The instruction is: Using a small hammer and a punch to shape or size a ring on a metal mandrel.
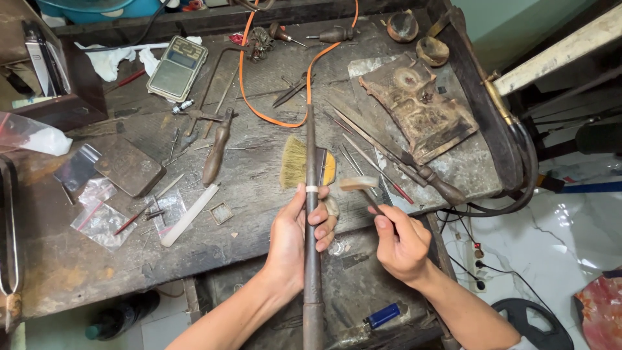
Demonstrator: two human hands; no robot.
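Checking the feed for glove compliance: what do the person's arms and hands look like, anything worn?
Both are bare: no gloves, rings or watch visible on the left hand or right hand. Forearms are uncovered; only a hint of pale sleeve shows at the right arm's lower edge.

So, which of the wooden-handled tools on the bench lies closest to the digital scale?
The brown pear-shaped handle lying just below the scale. The screwdriver at the top edge and the long file at right lie farther away.
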